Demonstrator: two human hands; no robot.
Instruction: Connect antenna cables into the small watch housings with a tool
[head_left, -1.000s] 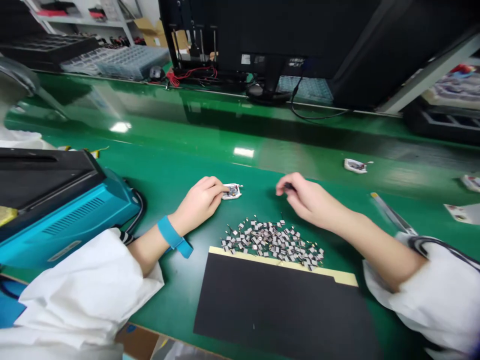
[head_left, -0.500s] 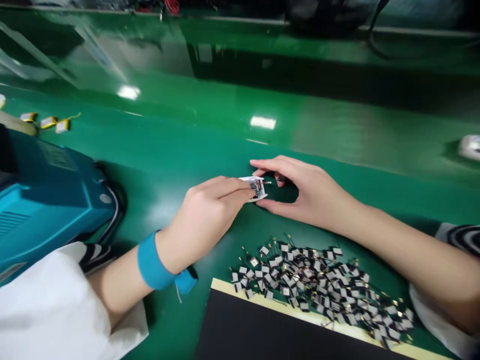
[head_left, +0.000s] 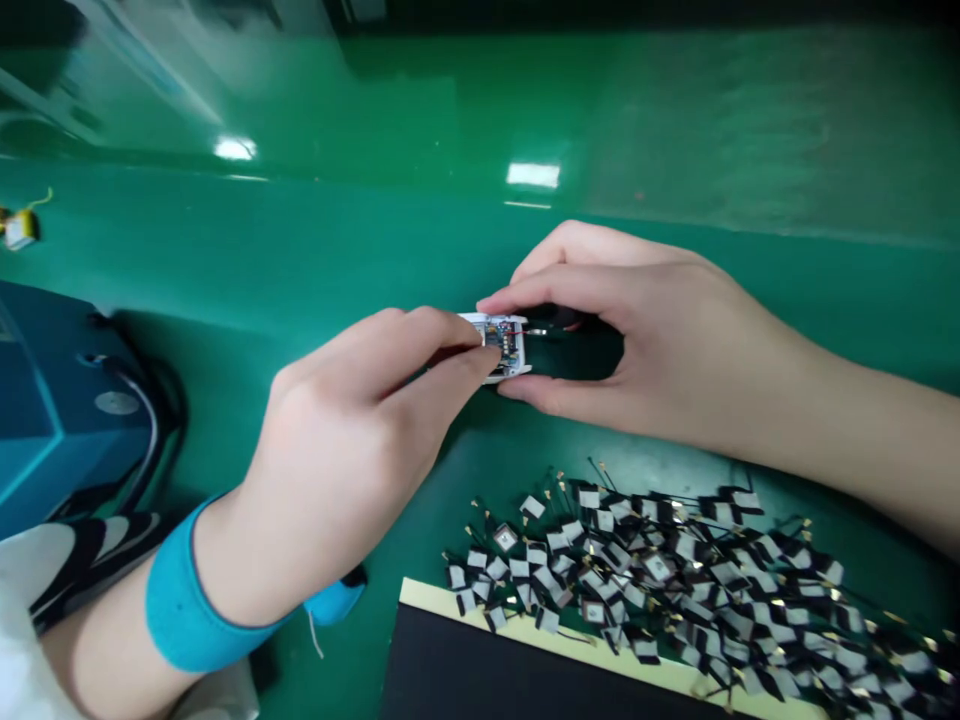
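A small white housing with an exposed circuit board [head_left: 501,345] sits between my two hands, above the green bench top. My left hand [head_left: 352,450] pinches its left end with the thumb and fingertips. My right hand [head_left: 645,340] curves around its right end, fingers above and thumb below. A dark part with a thin red wire [head_left: 559,320] lies partly hidden inside my right hand. Below my hands spreads a heap of several small black-and-white wired components [head_left: 652,580].
A blue machine [head_left: 60,420] stands at the left, and a small yellow battery with a wire [head_left: 20,230] lies beyond it. A black mat with a cream edge [head_left: 480,680] touches the heap. A blue wrist strap [head_left: 187,620] circles my left wrist.
The view has dropped closer to my hands. My right hand has closed around the white housing, which my left hand still holds, and the hands have drawn closer together.
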